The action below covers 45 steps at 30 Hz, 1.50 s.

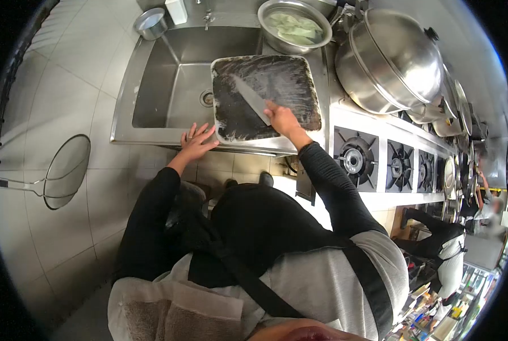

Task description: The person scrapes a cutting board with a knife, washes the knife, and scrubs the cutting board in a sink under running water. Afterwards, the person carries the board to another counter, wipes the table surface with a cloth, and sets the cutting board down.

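My right hand is wrapped round the handle of a broad kitchen knife. The blade lies across a blackened, scraped rectangular slab with a pale rim, and points up to the left. Whether the slab is a cutting board or an upturned tray, I cannot tell. It rests over the right part of the steel sink. My left hand is at the sink's front edge, fingers spread, beside the slab's near left corner. Whether its fingertips touch the slab is not clear.
Behind the slab stands a metal bowl with pale green leaves in water. A large lidded steel pot and gas burners are to the right. A small metal pot sits back left; a mesh strainer hangs left. People work far right.
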Available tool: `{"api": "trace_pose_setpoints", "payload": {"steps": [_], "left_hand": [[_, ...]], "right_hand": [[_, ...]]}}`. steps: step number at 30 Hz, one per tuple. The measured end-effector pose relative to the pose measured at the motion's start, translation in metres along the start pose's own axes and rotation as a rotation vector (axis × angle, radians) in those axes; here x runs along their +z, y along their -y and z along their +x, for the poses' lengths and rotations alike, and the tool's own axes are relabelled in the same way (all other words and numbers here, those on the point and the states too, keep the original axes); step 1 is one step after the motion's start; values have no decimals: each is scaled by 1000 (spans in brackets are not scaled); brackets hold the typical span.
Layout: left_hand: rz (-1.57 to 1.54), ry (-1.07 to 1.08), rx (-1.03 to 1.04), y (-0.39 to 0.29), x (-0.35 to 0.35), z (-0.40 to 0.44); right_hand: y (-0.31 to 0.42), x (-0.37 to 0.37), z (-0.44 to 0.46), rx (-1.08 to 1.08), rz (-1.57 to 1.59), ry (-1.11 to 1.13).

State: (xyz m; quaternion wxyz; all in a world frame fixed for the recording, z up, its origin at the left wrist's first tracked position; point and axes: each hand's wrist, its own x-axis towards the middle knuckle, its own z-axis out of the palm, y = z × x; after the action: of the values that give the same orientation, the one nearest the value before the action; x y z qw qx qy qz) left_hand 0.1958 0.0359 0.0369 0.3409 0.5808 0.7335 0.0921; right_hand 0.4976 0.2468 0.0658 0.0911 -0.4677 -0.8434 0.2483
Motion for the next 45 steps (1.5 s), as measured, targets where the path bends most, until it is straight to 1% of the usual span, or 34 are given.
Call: {"api": "trace_pose_setpoints", "payload": {"steps": [2,3,4,6,8,10,12,13,16,17,18,20,22,23,24,26,27,28,29,30,32,33,34,35,36,38,39,40,42,43,45], "left_hand": [[-4,4,3,1,2,0],[-12,1,8,1,1,-2],[-23,-9,11,1,1,-2],[-12,-1,-3,1,2,-4],[1,5,-5,0,1,-1],[17,10,-7,-2,-1,-2],[39,38,-16,-5,-4,-2],[46,49,-21,-6,-5,-1],[37,27,8,-4,-3,-4],[35,25,7,-3,-4,-5],[31,18,6,-4,-5,-4],[36,1,0,-7,1,-7],[63,-38,-21,-10,5,-3],[81,-65,-37,-9,5,-3],[82,-123,-61,-13,8,-6],[92,-234,-91,-25,14,-5],[103,-272,-93,-27,13,-4],[108,-308,-92,-30,15,-4],[107,-343,-93,-31,20,-5],[81,-362,-67,-27,27,-3],[48,-413,-10,-12,30,4],[-13,-401,34,-12,22,-2],[-46,-451,-18,-3,22,-4],[-81,-503,-69,10,17,-6],[-116,-553,-121,26,13,-10],[69,-528,-254,58,-16,-27],[137,-511,-312,76,-27,-33],[206,-485,-309,93,-35,-38],[342,-435,-304,116,-44,-45],[308,-385,-304,119,-45,-43],[334,-318,-283,116,-47,-49]], "right_hand": [[-24,-20,3,4,25,33],[-45,-25,8,234,171,-69],[-48,-47,4,460,416,-65],[-53,-53,7,444,328,-78],[-31,-30,14,414,298,-47],[-19,-29,17,223,103,-41],[-11,-60,15,253,273,145],[-21,-66,17,238,343,121],[-35,-49,30,327,423,25],[-34,-33,34,309,366,69],[-19,-27,27,194,255,151],[13,-27,15,-13,115,241],[-24,3,32,-219,13,-14],[-33,-6,46,105,93,207],[-39,-11,46,262,207,122],[-38,-2,31,169,216,-126],[-35,20,32,40,-132,-75],[3,20,17,51,-162,47],[36,29,6,25,-100,52],[52,39,0,-3,-35,57],[56,44,7,-102,25,26],[56,44,10,-148,55,10],[48,35,12,-148,106,-68],[38,30,19,-23,146,-53],[38,32,20,2,132,-36],[38,35,22,51,103,1],[60,42,14,20,-8,47],[82,48,8,-12,-121,93],[110,67,1,29,-55,132],[119,69,0,42,-6,125],[109,61,-1,1,-39,81]]}}
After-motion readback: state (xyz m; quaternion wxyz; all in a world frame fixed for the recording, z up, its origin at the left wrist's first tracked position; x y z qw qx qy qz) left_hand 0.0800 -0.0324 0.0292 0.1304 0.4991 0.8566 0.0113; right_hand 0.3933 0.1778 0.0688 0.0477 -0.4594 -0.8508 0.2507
